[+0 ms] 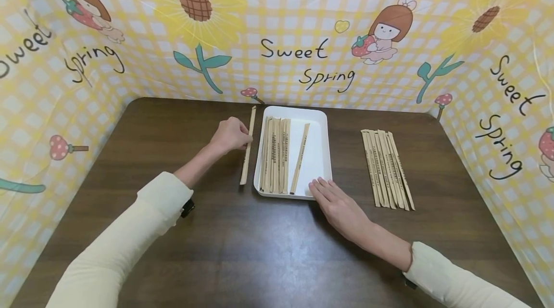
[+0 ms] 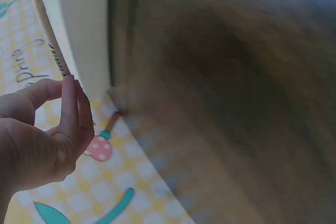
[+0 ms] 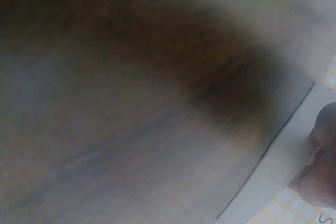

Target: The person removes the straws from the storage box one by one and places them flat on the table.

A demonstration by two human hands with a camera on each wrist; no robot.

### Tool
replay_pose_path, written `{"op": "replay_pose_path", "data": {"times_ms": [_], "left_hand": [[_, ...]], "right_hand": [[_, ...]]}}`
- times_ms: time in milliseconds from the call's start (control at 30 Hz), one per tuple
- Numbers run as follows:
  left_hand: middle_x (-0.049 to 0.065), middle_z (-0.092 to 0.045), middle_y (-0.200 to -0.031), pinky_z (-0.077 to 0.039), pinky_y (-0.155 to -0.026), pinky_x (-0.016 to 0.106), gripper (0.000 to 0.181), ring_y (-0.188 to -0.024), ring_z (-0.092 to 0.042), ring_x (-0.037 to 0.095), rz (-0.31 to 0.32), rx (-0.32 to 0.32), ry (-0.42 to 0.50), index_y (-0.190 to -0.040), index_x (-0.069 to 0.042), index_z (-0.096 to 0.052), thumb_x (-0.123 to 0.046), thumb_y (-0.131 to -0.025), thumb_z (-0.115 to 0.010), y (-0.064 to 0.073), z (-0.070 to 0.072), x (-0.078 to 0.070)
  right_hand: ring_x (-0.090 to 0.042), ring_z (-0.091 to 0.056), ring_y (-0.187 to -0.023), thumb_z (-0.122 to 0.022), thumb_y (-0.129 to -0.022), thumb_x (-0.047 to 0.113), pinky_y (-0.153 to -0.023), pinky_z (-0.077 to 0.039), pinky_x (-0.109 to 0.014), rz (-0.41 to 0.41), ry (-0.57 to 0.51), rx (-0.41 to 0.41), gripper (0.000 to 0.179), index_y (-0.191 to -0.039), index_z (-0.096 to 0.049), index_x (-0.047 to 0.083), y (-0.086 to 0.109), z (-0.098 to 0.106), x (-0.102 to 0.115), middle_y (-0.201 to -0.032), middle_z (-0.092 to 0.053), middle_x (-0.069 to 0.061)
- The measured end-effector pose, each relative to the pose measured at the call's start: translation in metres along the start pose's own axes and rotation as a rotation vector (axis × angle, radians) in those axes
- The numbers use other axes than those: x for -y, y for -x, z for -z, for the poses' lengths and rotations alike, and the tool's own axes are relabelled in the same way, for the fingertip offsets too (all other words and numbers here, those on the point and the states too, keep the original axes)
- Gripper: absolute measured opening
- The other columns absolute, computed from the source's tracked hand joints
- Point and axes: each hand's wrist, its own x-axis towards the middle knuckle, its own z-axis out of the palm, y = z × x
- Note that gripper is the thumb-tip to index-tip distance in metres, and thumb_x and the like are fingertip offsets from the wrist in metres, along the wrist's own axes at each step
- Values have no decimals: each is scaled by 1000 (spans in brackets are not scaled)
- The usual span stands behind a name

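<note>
Left of the white tray (image 1: 321, 154), my left hand (image 1: 231, 134) pinches a slim paper-wrapped stick (image 1: 246, 166) between thumb and fingertips. The left wrist view shows the same paper-wrapped stick (image 2: 48, 34) rising from the fingertips of the left hand (image 2: 58, 129), dark print on its brown paper. Fingers fairly straight, my right hand (image 1: 344, 209) rests on the tray's near right corner. Inside the tray a row of similar wrapped sticks (image 1: 274, 154) lies along the left side. One more wrapped stick (image 1: 300, 159) lies apart, slightly slanted, near the tray's middle.
To the right of the tray, several more wrapped sticks (image 1: 387, 171) lie side by side on the dark wooden table (image 1: 242, 245). A yellow checked cloth (image 1: 294, 19) with printed figures stands around the table's back and sides.
</note>
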Motion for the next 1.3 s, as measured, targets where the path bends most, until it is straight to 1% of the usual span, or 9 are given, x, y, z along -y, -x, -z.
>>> {"op": "replay_pose_path", "data": {"times_ms": [200, 300, 433, 567, 767, 900, 1067, 1200, 1300], "left_hand": [[16, -73, -83, -57, -74, 36, 15, -70, -73, 23, 33, -11, -36, -91, 5, -72, -9, -89, -66, 3, 1, 20], [16, -73, -81, -57, -71, 33, 14, -66, -72, 19, 44, -19, -41, -90, 5, -71, -8, -89, -66, 5, 1, 27], [16, -73, -84, -57, -66, 28, 14, -62, -70, 15, 58, -16, -34, -92, 6, -70, -8, -89, -67, 5, 1, 34], [17, -72, -86, -56, -64, 26, 14, -63, -70, 16, 59, -4, -34, -93, 6, -68, -7, -90, -66, 3, 0, 40], [12, -71, -77, -53, -62, 25, 11, -61, -69, 14, 57, -8, -74, -91, 3, -68, -7, -88, -65, 2, 0, 48], [10, -70, -73, -53, -61, 25, 10, -58, -68, 13, 56, -12, -81, -91, 2, -67, -7, -86, -65, 0, -1, 54], [8, -70, -71, -55, -65, 30, 11, -58, -67, 12, 51, -30, -90, -90, 1, -66, -8, -85, -66, -1, -1, 58], [5, -69, -65, -53, -66, 32, 10, -56, -66, 12, 38, -42, -100, -86, 0, -66, -10, -83, -67, -1, 0, 60], [4, -69, -63, -54, -66, 33, 11, -56, -66, 13, 29, -44, -96, -83, -1, -66, -11, -83, -69, -1, 1, 60]], "right_hand": [[-37, -58, -122, -33, -102, 1, -106, -42, -47, -1, 2, -6, 40, -131, -56, -13, 0, -1, -1, -127, -62, -26], [-37, -58, -121, -30, -102, 2, -105, -43, -47, 1, 4, -10, 41, -130, -57, -13, 0, -1, -1, -127, -62, -26], [-36, -59, -121, -24, -105, 3, -105, -43, -47, 3, 8, -19, 44, -130, -57, -13, 0, -2, -1, -126, -63, -26], [-36, -59, -121, -20, -107, 5, -104, -44, -47, 2, 6, -24, 47, -129, -57, -13, 0, -2, -1, -126, -63, -26], [-36, -59, -121, -27, -104, 3, -105, -43, -47, 0, 2, -21, 42, -130, -57, -13, 1, -3, 0, -126, -63, -26], [-36, -59, -121, -32, -102, 1, -105, -43, -47, 0, 1, -19, 41, -130, -57, -13, 1, -3, 0, -126, -63, -26], [-36, -59, -121, -36, -99, 0, -105, -43, -47, 0, 3, -15, 40, -130, -57, -13, 0, -2, 0, -126, -62, -26], [-36, -58, -122, -41, -97, -1, -105, -43, -47, -3, 0, -6, 39, -130, -57, -13, 0, -1, 0, -127, -62, -26], [-36, -58, -122, -41, -97, -1, -105, -43, -47, -6, 3, 1, 39, -131, -57, -12, 0, -1, 0, -127, -62, -25]]}}
